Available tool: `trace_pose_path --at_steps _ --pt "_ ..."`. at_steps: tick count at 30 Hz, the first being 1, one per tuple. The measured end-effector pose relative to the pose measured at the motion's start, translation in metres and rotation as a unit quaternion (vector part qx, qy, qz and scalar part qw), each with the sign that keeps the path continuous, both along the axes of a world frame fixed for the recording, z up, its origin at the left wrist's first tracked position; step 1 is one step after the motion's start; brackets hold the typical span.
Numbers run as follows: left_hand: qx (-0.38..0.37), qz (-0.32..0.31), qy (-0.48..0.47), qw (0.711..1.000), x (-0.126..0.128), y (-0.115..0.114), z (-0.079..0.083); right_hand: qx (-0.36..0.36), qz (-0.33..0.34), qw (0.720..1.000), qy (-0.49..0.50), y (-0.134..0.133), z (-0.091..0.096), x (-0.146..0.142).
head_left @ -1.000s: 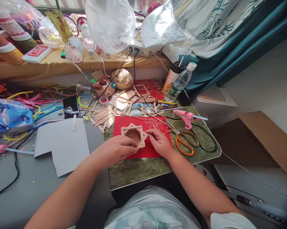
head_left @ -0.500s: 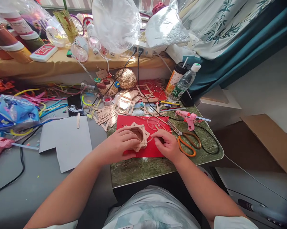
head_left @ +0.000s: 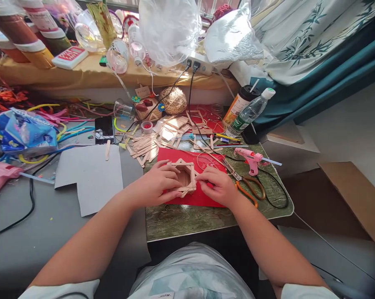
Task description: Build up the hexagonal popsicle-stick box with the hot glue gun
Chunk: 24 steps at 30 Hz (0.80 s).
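Head view: your box (head_left: pixel 185 177) of wooden sticks sits over the red sheet (head_left: pixel 199 200), its opening facing up. Use the red sheet as the reference for all positions below.

Your left hand (head_left: pixel 158 182) holds the box from the left, fingers across its rim and thumb at its near edge. Your right hand (head_left: pixel 217 186) is narrowed, thumb and forefinger drawn together at the right edge of the box; the fingertips are too small to tell whether they grip anything.

To the right of the red sheet, note the scissors (head_left: pixel 236 176), partly behind your right hand, and the glue gun (head_left: pixel 252 160) beyond them. Behind the red sheet lie loose sticks (head_left: pixel 143 148), with the twine ball (head_left: pixel 173 101) farther back. Behind it and to the right, the bottle (head_left: pixel 249 114) stands beside the cup (head_left: pixel 238 101). To its left, the grey paper (head_left: pixel 96 178) carries a single stick (head_left: pixel 108 150).
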<state>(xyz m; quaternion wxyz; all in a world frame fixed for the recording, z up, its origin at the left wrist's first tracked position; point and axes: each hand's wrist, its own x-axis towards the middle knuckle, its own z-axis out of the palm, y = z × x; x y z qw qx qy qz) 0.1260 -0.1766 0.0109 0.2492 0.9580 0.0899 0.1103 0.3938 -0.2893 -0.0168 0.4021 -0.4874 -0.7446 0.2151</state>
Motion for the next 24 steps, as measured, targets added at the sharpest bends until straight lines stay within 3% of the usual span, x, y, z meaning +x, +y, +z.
trace_pose_path --at_steps 16,20,24 --pt "0.008 -0.02 -0.01 1.0 0.001 0.005 -0.004 -0.036 -0.048 0.998 0.005 0.013 -0.01 0.008" --pt "-0.007 -0.003 -0.001 1.0 0.002 0.002 -0.004 -0.038 -0.072 0.996 0.035 0.01 -0.012 0.002" --pt "-0.009 0.016 -0.014 1.0 0.004 0.001 -0.009 -0.088 -0.134 0.981 0.108 0.007 -0.022 -0.005"
